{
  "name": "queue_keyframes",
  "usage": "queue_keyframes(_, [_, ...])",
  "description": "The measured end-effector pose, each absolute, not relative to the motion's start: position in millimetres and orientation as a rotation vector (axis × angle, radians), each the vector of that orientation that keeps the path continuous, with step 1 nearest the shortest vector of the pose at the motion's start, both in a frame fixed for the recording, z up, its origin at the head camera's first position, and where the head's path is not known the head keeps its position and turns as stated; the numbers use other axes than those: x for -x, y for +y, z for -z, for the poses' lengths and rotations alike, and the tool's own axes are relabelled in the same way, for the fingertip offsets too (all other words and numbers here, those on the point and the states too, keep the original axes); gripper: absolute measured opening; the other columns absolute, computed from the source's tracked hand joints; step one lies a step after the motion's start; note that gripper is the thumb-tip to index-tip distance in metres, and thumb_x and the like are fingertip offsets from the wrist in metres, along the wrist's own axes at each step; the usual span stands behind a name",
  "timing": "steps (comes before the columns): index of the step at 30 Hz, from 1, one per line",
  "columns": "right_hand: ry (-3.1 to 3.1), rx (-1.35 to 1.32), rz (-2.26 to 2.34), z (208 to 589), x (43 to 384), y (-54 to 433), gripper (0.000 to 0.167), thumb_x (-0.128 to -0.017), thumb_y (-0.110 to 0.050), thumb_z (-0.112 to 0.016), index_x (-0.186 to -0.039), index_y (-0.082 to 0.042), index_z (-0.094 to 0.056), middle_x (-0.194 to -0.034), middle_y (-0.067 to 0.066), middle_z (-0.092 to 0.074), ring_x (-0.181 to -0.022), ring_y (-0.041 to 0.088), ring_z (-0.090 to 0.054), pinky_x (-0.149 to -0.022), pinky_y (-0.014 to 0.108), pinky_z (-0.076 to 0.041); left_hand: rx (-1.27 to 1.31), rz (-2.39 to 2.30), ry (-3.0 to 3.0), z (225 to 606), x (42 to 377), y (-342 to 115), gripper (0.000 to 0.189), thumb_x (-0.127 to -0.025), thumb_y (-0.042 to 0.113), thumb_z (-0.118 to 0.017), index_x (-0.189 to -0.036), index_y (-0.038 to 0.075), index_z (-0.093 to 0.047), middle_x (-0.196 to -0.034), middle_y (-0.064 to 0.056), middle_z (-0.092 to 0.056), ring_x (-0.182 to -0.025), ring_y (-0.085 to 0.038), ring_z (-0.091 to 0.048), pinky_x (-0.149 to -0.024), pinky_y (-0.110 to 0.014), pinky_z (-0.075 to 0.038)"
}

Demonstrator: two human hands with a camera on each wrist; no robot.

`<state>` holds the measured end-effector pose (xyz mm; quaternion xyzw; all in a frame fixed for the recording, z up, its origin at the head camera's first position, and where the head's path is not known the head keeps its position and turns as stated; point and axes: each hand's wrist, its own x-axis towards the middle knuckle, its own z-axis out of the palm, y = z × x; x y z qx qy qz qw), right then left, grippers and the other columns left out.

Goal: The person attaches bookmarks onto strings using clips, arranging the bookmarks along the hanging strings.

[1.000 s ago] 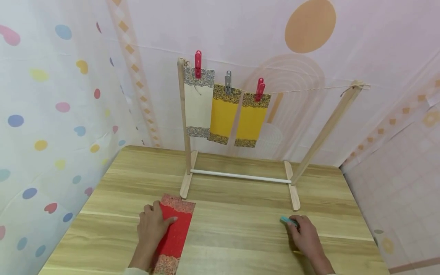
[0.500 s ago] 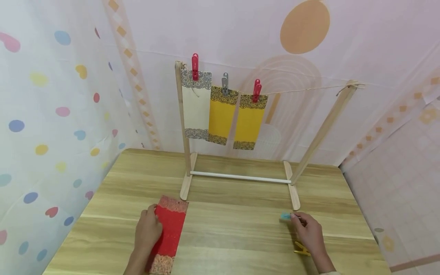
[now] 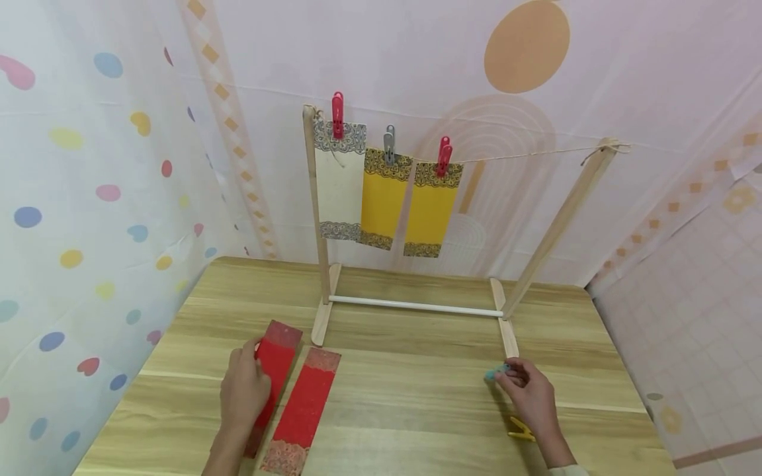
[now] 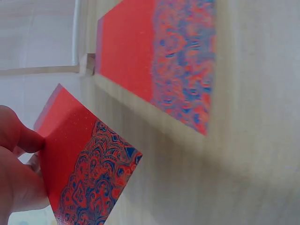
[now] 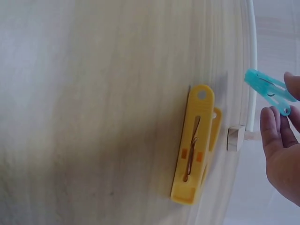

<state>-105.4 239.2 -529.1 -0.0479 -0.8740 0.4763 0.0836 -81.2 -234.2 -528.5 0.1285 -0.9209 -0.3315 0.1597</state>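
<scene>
My left hand (image 3: 244, 390) pinches a red card (image 3: 276, 370) with patterned end bands by its left edge, tilted up off the table in the left wrist view. A second red card (image 3: 305, 403) lies flat on the table just right of it. Between thumb and fingers, my right hand (image 3: 532, 396) holds a teal clothespin (image 5: 268, 88) by its handle ends, raised over the table. Below that hand lies a yellow clothespin (image 5: 191, 150). Both hands stay in front of the wooden rack.
A string (image 3: 530, 155) spans two wooden posts of the rack. On it hang a white card (image 3: 339, 188) and two yellow cards (image 3: 381, 208), held by red and grey clothespins (image 3: 389, 145). A white rod (image 3: 417, 305) joins the rack's feet. Patterned curtains surround the table.
My left hand has lifted one red card away to the left, baring a second one beneath. My right hand has raised the teal clothespin slightly and turned it; the yellow clothespin has come into view.
</scene>
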Motion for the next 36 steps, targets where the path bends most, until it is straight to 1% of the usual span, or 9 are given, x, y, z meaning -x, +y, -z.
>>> queue_keyframes(3, [-2.607, 0.146, -1.421, 528.2, 106.8, 239.5, 0.034, -0.089, -0.005, -0.077, -0.117, 0.01, -0.065, -0.103, 0.018, -0.07, -0.09, 0.011, -0.063, -0.076, 0.013, -0.051, -0.338, 0.972, -2.597, 523.3, 84.7, -228.4, 0.045, -0.092, -0.011, -0.048, -0.137, -0.01, -0.05, -0.111, -0.032, -0.055, -0.088, -0.039, -0.057, -0.068, -0.054, -0.05])
queue_keyframes(6, [-2.591, 0.139, -1.423, 526.6, 108.7, 239.7, 0.033, -0.089, -0.004, -0.077, -0.116, 0.01, -0.065, -0.102, 0.018, -0.071, -0.088, 0.009, -0.063, -0.075, 0.013, -0.051, -0.296, 0.995, -2.557, 518.2, 87.6, -219.6, 0.045, -0.092, -0.012, -0.049, -0.137, -0.01, -0.05, -0.118, -0.032, -0.055, -0.101, -0.043, -0.057, -0.08, -0.059, -0.05])
queue_keyframes(8, [-2.562, 0.133, -1.43, 525.7, 110.2, 240.3, 0.032, -0.089, -0.003, -0.077, -0.115, 0.01, -0.065, -0.101, 0.019, -0.071, -0.086, 0.006, -0.063, -0.074, 0.013, -0.051, -0.265, 0.997, -2.535, 515.7, 90.4, -212.2, 0.044, -0.092, -0.012, -0.051, -0.136, -0.01, -0.051, -0.121, -0.031, -0.055, -0.104, -0.044, -0.057, -0.083, -0.06, -0.05])
queue_keyframes(11, [-2.513, 0.121, -1.439, 522.5, 111.8, 240.2, 0.031, -0.088, -0.001, -0.076, -0.115, 0.011, -0.065, -0.102, 0.02, -0.07, -0.084, 0.002, -0.062, -0.072, 0.012, -0.051, -0.225, 0.992, -2.5, 512.6, 94.4, -201.7, 0.046, -0.091, -0.013, -0.056, -0.136, -0.008, -0.052, -0.122, -0.029, -0.056, -0.102, -0.042, -0.058, -0.081, -0.061, -0.052])
queue_keyframes(13, [-2.488, 0.116, -1.449, 519.4, 113.1, 239.7, 0.03, -0.089, -0.001, -0.076, -0.115, 0.011, -0.065, -0.103, 0.021, -0.07, -0.084, 0.0, -0.061, -0.072, 0.012, -0.051, -0.196, 0.992, -2.471, 510.6, 97.7, -195.6, 0.045, -0.09, -0.014, -0.057, -0.134, -0.007, -0.054, -0.118, -0.027, -0.058, -0.098, -0.04, -0.059, -0.078, -0.059, -0.054])
queue_keyframes(18, [-2.418, 0.129, -1.467, 508.6, 119.3, 239.6, 0.03, -0.091, -0.005, -0.075, -0.116, 0.011, -0.066, -0.104, 0.024, -0.07, -0.083, -0.005, -0.061, -0.071, 0.01, -0.05, -0.119, 1.023, -2.41, 506.9, 107.3, -182.3, 0.043, -0.09, -0.015, -0.055, -0.132, -0.005, -0.057, -0.112, -0.024, -0.059, -0.093, -0.036, -0.059, -0.073, -0.056, -0.053])
queue_keyframes(25, [-2.306, 0.078, -1.45, 492.8, 130.4, 243.0, 0.029, -0.091, 0.0, -0.073, -0.117, 0.012, -0.068, -0.106, 0.029, -0.07, -0.083, -0.013, -0.059, -0.069, 0.009, -0.05, -0.063, 1.08, -2.389, 506.6, 116.8, -167.3, 0.043, -0.089, -0.016, -0.055, -0.13, -0.003, -0.059, -0.109, -0.021, -0.06, -0.092, -0.033, -0.058, -0.073, -0.053, -0.052])
queue_keyframes(31, [-2.276, 0.002, -1.415, 481.9, 134.4, 241.4, 0.029, -0.092, -0.003, -0.073, -0.118, 0.01, -0.069, -0.108, 0.027, -0.071, -0.085, -0.013, -0.059, -0.072, 0.008, -0.048, 0.007, 1.081, -2.339, 505.7, 123.1, -157.2, 0.042, -0.087, -0.018, -0.055, -0.127, -0.004, -0.061, -0.105, -0.021, -0.061, -0.09, -0.033, -0.058, -0.071, -0.05, -0.051])
queue_keyframes(36, [-2.245, -0.044, -1.387, 472.0, 139.7, 239.0, 0.028, -0.093, 0.0, -0.071, -0.118, 0.012, -0.069, -0.11, 0.027, -0.071, -0.086, -0.014, -0.058, -0.074, 0.007, -0.047, 0.062, 1.094, -2.283, 500.4, 129.8, -146.4, 0.044, -0.084, -0.02, -0.055, -0.125, -0.003, -0.063, -0.104, -0.022, -0.062, -0.09, -0.034, -0.059, -0.072, -0.05, -0.05])
